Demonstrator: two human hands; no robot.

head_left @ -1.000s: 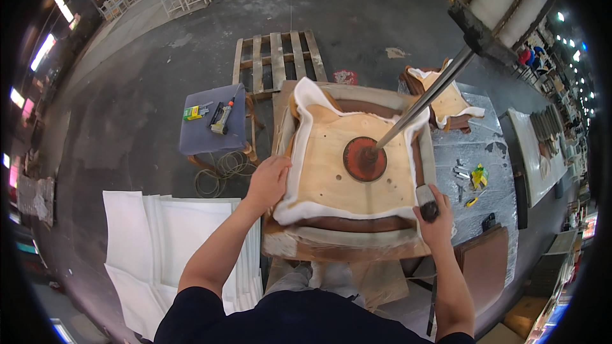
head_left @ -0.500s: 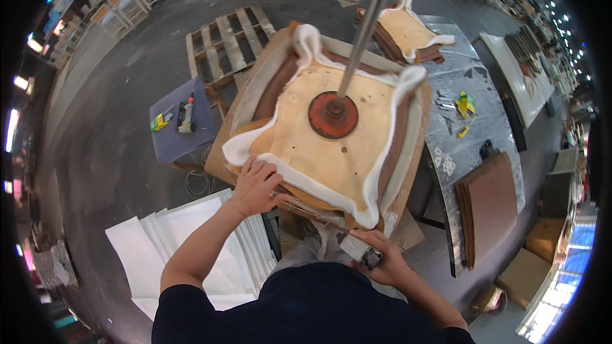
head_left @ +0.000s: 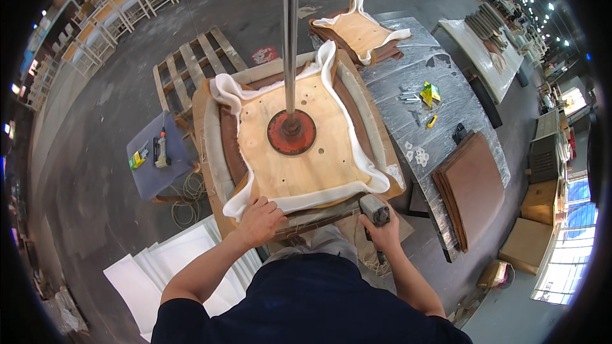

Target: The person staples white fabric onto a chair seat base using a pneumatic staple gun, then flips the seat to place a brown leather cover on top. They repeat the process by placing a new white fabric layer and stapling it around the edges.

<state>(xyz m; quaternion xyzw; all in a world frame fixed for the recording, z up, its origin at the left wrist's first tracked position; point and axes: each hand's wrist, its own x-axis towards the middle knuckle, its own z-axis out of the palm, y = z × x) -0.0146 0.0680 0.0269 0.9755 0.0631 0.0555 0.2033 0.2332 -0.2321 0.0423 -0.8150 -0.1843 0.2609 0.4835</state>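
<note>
A square plywood seat panel [head_left: 319,169] lies face up in front of me, with white padding [head_left: 347,111] and a brown cover [head_left: 232,146] folded around its edges. A round red press plate [head_left: 275,138] on a vertical metal rod [head_left: 290,51] rests on the wood. My left hand [head_left: 260,222] is closed on the cover's near edge, left of the middle, with its fingertips against the padding. In my right hand [head_left: 385,230] is a grey staple gun [head_left: 373,210], held just off the near right corner. Its nose is hard to see.
Another padded panel [head_left: 360,32] sits at the far end of the plastic-covered table [head_left: 389,83]. Brown sheets [head_left: 472,185] are stacked nearer on that table. A second nail or staple gun [head_left: 162,151] lies on a blue-grey stool [head_left: 153,175]. White sheets [head_left: 172,264] lean at lower left.
The panel has turned, and the whole view has shifted. My left fingers have curled tighter at the edge. My right hand has tilted the staple gun more upright, near the right corner.
</note>
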